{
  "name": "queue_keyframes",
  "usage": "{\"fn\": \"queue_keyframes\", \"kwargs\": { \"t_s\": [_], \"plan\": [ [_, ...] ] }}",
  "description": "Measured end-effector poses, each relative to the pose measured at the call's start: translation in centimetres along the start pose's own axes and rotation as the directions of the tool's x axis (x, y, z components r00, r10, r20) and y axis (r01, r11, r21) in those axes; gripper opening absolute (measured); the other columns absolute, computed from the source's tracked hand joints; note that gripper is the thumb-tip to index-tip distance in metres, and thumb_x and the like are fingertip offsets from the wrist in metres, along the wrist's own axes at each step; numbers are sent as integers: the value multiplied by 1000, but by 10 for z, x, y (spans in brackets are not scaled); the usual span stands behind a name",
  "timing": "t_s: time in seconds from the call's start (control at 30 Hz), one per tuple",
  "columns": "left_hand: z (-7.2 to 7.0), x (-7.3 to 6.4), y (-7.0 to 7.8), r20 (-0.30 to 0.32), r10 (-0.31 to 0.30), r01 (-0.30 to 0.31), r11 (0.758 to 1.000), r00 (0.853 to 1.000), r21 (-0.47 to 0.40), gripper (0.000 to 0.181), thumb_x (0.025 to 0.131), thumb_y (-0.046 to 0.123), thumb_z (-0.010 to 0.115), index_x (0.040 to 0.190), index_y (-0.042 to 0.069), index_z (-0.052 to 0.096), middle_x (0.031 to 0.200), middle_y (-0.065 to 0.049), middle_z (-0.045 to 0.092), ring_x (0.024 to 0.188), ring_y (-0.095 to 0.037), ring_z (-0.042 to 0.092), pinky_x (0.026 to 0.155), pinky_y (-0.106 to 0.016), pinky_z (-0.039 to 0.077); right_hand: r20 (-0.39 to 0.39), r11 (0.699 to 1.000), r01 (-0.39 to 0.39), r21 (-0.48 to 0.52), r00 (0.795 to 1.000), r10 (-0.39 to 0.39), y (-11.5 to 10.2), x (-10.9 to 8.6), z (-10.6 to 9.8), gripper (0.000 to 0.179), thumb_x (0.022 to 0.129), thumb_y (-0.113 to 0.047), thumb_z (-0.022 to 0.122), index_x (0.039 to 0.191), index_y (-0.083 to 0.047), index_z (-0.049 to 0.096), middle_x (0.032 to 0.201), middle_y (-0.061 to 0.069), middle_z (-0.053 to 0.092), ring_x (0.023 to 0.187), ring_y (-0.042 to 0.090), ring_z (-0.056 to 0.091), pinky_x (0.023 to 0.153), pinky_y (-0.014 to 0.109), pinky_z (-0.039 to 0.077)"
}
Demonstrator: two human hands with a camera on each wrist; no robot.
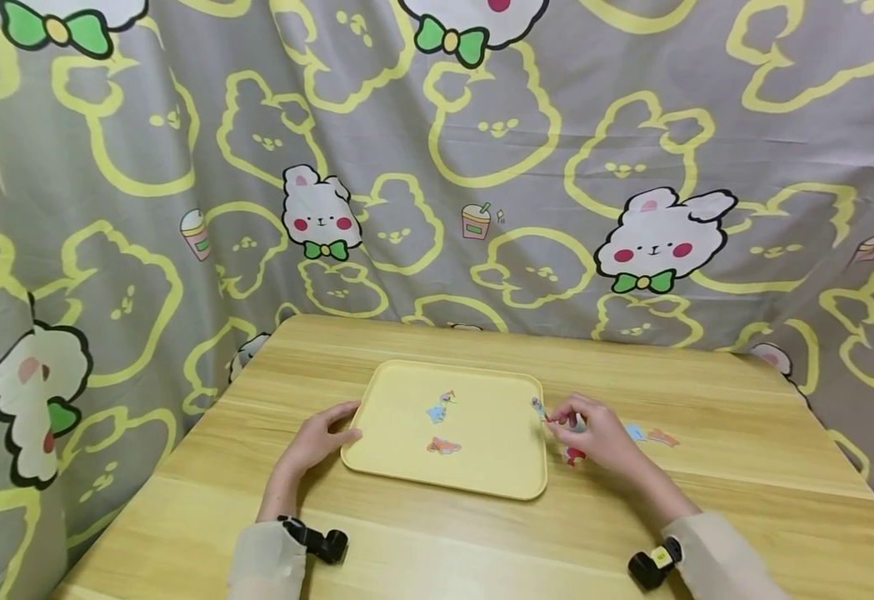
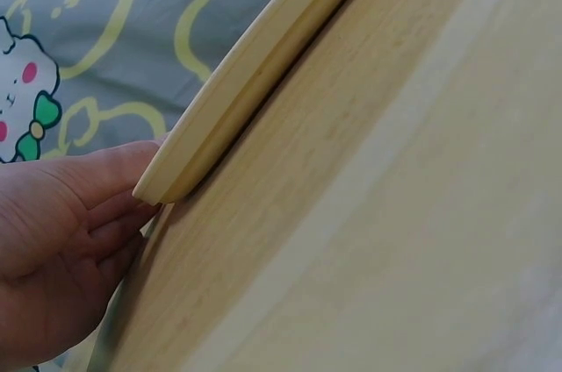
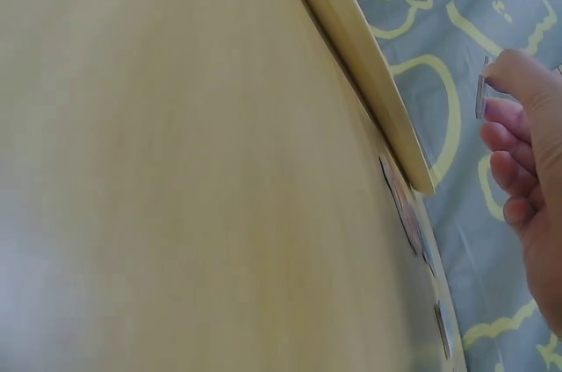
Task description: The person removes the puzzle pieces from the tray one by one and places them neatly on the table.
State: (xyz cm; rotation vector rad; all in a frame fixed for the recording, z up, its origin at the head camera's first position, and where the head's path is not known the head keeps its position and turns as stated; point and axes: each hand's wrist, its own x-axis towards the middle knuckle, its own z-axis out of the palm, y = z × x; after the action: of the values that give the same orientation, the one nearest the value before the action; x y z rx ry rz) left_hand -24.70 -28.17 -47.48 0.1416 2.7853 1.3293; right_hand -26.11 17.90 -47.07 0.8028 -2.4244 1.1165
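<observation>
Grey curtain (image 1: 422,287), printed with yellow outlines and white rabbit faces wearing green bows, hangs around our wooden worktop (image 1: 437,546). On it we have a pale yellow tray (image 1: 496,454). Our left hand (image 1: 320,435) grips the tray's left rim, the edge caught between thumb and fingers. Our right hand (image 1: 592,429) is at the tray's right rim, thumb and forefinger closed together on a thin multicoloured cutout (image 1: 537,407), the other fingers curled in. We see that piece almost edge-on from the right wrist; we cannot tell whether it touches the tray.

Inside the tray, left of its middle, we have a light blue cutout (image 1: 436,413) with a small mottled one (image 1: 447,397) just behind it, and an orange cutout (image 1: 444,447) nearer the tray's front. Right of the tray, a red cutout (image 1: 575,455) lies partly hidden below our right hand; farther right from the tray are a pale blue piece (image 1: 635,432) and an orange-red piece (image 1: 663,437), side by side.
</observation>
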Motion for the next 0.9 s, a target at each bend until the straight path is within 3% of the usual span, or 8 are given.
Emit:
{"fn": "queue_keyframes", "kwargs": {
  "t_s": [0.9],
  "plan": [
    [-2, -3, 4, 22, 4, -4, 1000, 1000, 5, 58, 94, 22, 66, 145, 6, 47, 151, -19, 45, 145, -41, 31, 121, -57, 25, -45, 992, -25, -123, 999, 20, 14, -46, -32, 26, 73, 1, 79, 79, -20, 66, 75, -14, 58, 66, 0, 48, 55, 18, 41]
  ]
}}
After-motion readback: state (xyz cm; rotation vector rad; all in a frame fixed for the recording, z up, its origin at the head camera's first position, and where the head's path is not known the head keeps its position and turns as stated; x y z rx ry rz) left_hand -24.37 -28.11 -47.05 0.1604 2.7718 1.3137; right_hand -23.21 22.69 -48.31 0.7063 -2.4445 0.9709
